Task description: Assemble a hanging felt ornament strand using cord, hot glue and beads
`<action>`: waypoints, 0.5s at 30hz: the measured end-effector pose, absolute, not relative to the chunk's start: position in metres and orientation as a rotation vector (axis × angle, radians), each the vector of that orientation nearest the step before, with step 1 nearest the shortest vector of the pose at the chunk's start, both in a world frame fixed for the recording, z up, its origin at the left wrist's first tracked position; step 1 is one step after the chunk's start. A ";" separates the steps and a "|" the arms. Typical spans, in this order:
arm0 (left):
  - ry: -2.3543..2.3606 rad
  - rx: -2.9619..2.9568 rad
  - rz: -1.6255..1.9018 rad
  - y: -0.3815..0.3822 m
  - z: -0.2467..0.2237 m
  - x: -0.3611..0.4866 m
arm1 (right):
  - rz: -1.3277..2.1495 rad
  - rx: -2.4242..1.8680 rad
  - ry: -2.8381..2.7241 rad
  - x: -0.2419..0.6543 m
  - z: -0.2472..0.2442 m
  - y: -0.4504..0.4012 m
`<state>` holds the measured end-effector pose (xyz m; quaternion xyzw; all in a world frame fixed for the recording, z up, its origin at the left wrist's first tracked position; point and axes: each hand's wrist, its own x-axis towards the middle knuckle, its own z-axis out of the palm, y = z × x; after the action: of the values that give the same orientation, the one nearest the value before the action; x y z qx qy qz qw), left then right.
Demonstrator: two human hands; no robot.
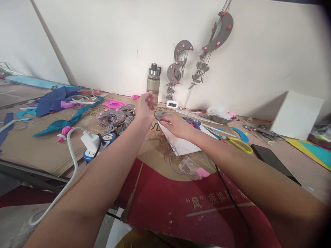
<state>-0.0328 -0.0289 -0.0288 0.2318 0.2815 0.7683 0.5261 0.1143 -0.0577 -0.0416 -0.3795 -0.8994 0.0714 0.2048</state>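
Note:
My left hand is raised over the cardboard, in front of a grey bottle. Its fingers are curled in, and whatever they pinch is too small to make out. To its right, my right hand is low over the left part of a white sheet, fingers drawn together near a small grey felt piece. What lies between those fingertips is hidden. Thin grey cords trail off the sheet below that hand. Left of my left hand lies a pile of grey felt pieces with pink and orange dots.
Yellow-handled scissors and a black phone lie on the right. A small plastic bag is near the front. A white charger stands at left beside teal cloth. Grey crescent hangings hang against the wall.

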 end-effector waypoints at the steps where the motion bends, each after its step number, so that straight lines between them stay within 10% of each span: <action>1: 0.687 0.589 1.829 -0.031 -0.029 -0.029 | 0.193 -1.051 -2.528 0.123 -0.043 -0.063; 15: 1.035 1.422 1.252 -0.063 -0.049 0.023 | 0.707 -1.142 -1.920 0.200 -0.060 -0.078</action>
<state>0.0235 -0.0632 -0.0488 0.5808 0.4226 0.5115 0.4717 0.2000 -0.0784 -0.0601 -0.4490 -0.7549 0.2781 0.3889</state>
